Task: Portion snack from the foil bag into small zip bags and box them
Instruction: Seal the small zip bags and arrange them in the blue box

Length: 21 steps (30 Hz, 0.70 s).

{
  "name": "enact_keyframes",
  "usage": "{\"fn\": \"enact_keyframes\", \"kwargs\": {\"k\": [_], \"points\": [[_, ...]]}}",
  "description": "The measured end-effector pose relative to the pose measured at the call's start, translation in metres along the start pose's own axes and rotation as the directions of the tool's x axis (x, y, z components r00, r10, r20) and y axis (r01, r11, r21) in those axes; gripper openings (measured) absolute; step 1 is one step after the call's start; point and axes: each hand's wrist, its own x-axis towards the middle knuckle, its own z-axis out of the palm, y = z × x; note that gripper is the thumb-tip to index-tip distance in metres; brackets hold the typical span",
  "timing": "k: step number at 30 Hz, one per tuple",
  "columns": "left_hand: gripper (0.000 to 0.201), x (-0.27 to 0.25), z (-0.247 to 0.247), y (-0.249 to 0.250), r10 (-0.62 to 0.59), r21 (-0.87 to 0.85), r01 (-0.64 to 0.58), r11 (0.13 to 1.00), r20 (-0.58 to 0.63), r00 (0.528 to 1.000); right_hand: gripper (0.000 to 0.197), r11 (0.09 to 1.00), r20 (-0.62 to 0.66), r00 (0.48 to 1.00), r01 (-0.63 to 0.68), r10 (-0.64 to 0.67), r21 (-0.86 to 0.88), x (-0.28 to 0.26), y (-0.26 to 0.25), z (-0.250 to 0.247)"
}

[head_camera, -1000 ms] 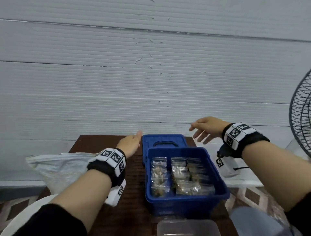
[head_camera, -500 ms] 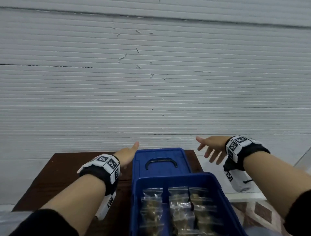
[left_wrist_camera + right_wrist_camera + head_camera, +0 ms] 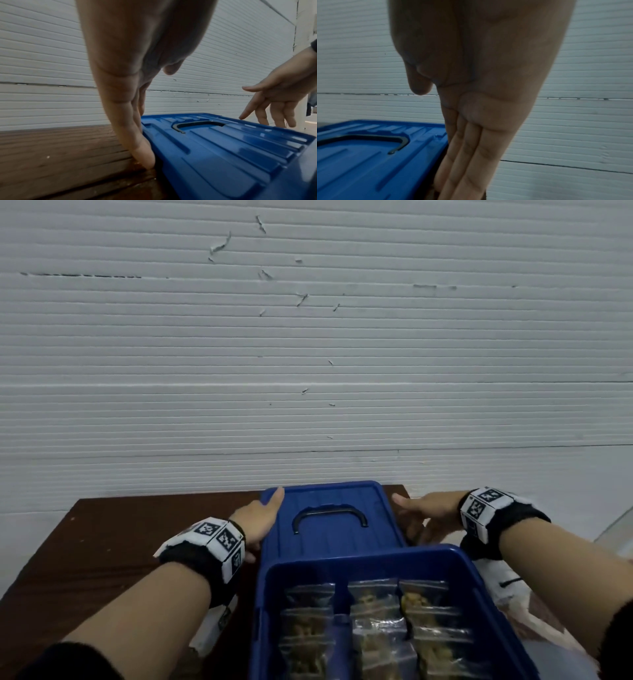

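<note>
Box [image 3: 383, 563]: we saw it blue and uncovered at the table's near edge, rows of filled zip bags [image 3: 373, 611] lying inside; by our reading the portioning looked done and only the closing was left.
Lid [image 3: 329, 518]: it lay flat on the table just behind the box, its dark handle [image 3: 329, 513] up.
Left hand [image 3: 255, 517]: released, fingers straight, touching the lid's left edge where it met the table [image 3: 113, 546].
Right hand [image 3: 481, 121]: released too, straight fingers down along the lid's right edge; whether they touched it we could not tell.
Risk: with flat fingers and nothing curled under the rim, we judged the lid might slide away from the box toward the wall [image 3: 308, 354], or tip and drop.
Second risk: a lid lowered askew could pinch the topmost bags.
</note>
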Motion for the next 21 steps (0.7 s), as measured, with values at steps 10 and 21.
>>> {"fn": "enact_keyframes", "kwargs": {"k": [10,21], "points": [[0.078,0.004,-0.001,0.003,0.047,-0.139,-0.052,0.989,-0.039,0.998,0.054,0.989,-0.048,0.994,0.103,-0.098,0.103,0.002,0.007,-0.006],[0.067,-0.025,-0.035,0.036,0.214,-0.204,-0.24,0.949,-0.143,0.966,0.045,0.956,-0.146,0.955,0.276,-0.259,0.105,-0.057,-0.011,-0.038]]}}
